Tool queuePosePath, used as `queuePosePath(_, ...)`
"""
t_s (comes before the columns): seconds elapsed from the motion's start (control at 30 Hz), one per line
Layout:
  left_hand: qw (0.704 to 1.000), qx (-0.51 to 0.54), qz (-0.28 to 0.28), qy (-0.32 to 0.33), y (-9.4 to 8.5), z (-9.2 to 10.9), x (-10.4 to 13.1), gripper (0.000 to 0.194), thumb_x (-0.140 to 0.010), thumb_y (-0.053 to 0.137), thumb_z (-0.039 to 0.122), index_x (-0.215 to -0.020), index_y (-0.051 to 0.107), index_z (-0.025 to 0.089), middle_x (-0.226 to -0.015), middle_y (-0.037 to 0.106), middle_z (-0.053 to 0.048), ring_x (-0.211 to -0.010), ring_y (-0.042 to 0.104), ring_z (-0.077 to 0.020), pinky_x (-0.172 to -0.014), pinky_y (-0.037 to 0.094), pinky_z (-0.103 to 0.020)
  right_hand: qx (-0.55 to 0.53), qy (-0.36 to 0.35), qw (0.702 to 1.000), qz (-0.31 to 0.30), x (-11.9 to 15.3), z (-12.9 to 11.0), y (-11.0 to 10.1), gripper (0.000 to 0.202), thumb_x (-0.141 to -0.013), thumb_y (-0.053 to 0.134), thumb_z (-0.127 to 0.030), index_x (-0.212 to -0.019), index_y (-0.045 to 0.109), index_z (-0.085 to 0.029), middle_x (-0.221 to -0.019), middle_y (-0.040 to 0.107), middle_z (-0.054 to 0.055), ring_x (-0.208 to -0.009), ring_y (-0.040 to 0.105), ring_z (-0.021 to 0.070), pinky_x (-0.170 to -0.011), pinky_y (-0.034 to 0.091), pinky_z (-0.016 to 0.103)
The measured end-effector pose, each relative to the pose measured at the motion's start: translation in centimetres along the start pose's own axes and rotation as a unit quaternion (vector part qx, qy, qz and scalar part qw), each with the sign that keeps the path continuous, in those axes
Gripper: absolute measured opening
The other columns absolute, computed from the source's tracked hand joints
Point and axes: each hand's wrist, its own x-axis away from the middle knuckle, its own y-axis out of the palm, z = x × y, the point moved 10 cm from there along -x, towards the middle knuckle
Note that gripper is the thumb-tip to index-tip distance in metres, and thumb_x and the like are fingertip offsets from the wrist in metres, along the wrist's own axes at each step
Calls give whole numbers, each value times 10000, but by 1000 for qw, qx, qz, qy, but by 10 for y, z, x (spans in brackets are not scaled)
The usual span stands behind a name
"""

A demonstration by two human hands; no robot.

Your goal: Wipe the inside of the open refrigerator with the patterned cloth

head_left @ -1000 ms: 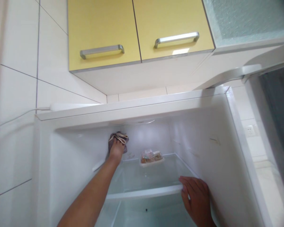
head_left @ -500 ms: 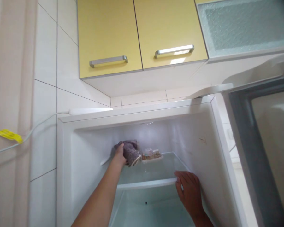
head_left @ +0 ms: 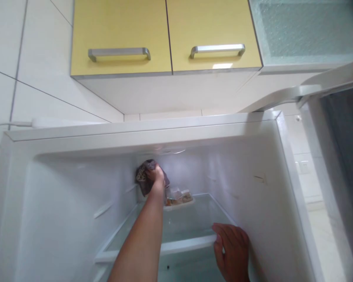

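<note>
My left hand (head_left: pixel 157 174) reaches deep into a fridge and is closed on a purple-brown cloth (head_left: pixel 142 184) with a patterned patch. The cloth is pressed against the back left corner of the interior, above the glass shelf (head_left: pixel 179 225). Part of it is hidden behind the hand. At the right end of the shelf's white front edge (head_left: pixel 185 244), my right hand (head_left: pixel 233 246) grips the rim, fingers over the top and thumb in front. A small pale tray (head_left: pixel 179 200) with wrapped contents sits at the back of the shelf, just right of the cloth.
The fridge door (head_left: pixel 335 164) stands open at the right. Yellow cabinets (head_left: pixel 120 31) with metal handles hang above the fridge's top edge (head_left: pixel 141 129). Ribs (head_left: pixel 102 210) stick out from the left inner wall, and a lower level shows beneath the shelf.
My left hand has carried the cloth left and up, from beside the tray into the back corner. My right hand stays on the shelf edge. The view has moved closer to the fridge.
</note>
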Motion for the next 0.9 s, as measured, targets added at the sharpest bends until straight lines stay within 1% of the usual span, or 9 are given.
queuePosePath(0.07, 999, -1, -1, -53, 15, 6, 4, 574, -1016, 337, 397, -1513, 370, 111, -1485, 470, -325, -1309, 544, -430, -930, 525, -671, 8, -2, 1000, 5, 3, 3, 3, 257, -915, 448, -155, -1063, 646, -227, -927, 753, 30, -877, 645, 200, -901, 381, 399)
queuePosePath(0.13, 999, 0, -6, -47, 31, 27, 13, 652, -1009, 249, 387, -1576, 215, 67, -1579, 274, -405, -1417, 391, -527, -903, 485, -756, 14, -3, 1000, 9, 6, 3, 6, 256, -913, 444, -167, -1060, 643, -230, -919, 754, 36, -863, 645, 207, -891, 379, 407)
queuePosePath(0.2, 999, -1, -29, 35, 47, 64, 25, 713, -980, 355, 418, -1604, 160, 132, -1664, 151, -333, -1503, 230, -528, -992, 411, -790, 16, 0, 1000, 7, 7, 4, 7, 252, -912, 445, -176, -1060, 640, -239, -920, 757, 38, -858, 646, 212, -885, 378, 410)
queuePosePath(0.27, 985, -5, -70, 160, 63, 106, 43, 748, -931, 484, 417, -1603, 212, 228, -1709, 144, -217, -1544, 160, -473, -1098, 306, -789, 15, 1, 1000, 3, 8, 5, 7, 246, -910, 452, -181, -1059, 637, -246, -925, 759, 37, -860, 648, 213, -886, 378, 409)
queuePosePath(0.37, 933, -19, -133, 333, 82, 152, 78, 653, -890, 559, 381, -1524, 403, 347, -1704, 263, -78, -1543, 211, -390, -1194, 172, -742, 14, 0, 1000, -2, 8, 5, 6, 242, -905, 465, -178, -1059, 637, -249, -936, 760, 32, -876, 651, 213, -900, 378, 407)
queuePosePath(0.47, 894, -38, -167, 413, 88, 167, 99, 551, -889, 536, 282, -1435, 533, 350, -1648, 393, -59, -1460, 382, -352, -1211, 215, -670, 13, -5, 1000, -7, 6, 4, 5, 243, -905, 458, -173, -1054, 637, -244, -933, 761, 31, -874, 651, 206, -900, 379, 403)
queuePosePath(0.63, 907, -56, -158, 387, 74, 143, 82, 568, -913, 474, 223, -1469, 499, 335, -1599, 464, -80, -1336, 534, -327, -1136, 395, -557, 16, -14, 1000, -6, 5, 4, 4, 244, -913, 454, -182, -1059, 638, -246, -934, 763, 26, -878, 654, 196, -898, 382, 392)
queuePosePath(0.77, 961, -61, -105, 248, 46, 87, 44, 768, -878, 586, 355, -1583, 287, 298, -1666, 322, -154, -1329, 531, -383, -1044, 490, -553, 11, -20, 1000, 3, 4, 1, 1, 246, -915, 456, -176, -1060, 647, -231, -936, 759, 19, -884, 650, 189, -898, 387, 388)
queuePosePath(0.9, 992, -52, -58, 97, 23, 28, 21, 837, -878, 590, 460, -1603, 212, 278, -1701, 201, -185, -1427, 423, -424, -1048, 494, -557, 1, 5, 1000, 12, -2, -2, -4, 236, -926, 447, -151, -1029, 650, -210, -906, 748, 27, -879, 623, 195, -884, 385, 390)
